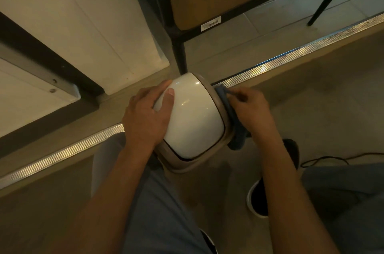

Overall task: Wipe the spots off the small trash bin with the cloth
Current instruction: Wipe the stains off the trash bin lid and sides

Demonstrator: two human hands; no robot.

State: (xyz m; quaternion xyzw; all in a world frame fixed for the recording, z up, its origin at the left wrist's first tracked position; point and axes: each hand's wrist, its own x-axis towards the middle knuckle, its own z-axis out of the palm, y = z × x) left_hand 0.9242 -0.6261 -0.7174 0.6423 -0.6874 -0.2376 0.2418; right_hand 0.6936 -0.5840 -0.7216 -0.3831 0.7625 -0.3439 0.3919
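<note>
Left hand (145, 115): grips the white bin (192, 116) (thumb on top).
Right hand (252, 111): presses blue cloth (229, 116) against bin's side.

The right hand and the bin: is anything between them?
Yes. In the head view a blue cloth sits between the right hand and the side of the small trash bin, held against it.

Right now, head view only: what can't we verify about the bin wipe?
- Spots: none visible on the trash bin; the side being wiped faces away from the camera.
- Right hand fingers: mostly hidden behind the blue cloth and the bin's rim.
- Left hand fingertips: hidden behind the bin's far side, only the thumb shows.
- Bin base: hidden under the lid.
- Barcode label: too small to read.
</note>
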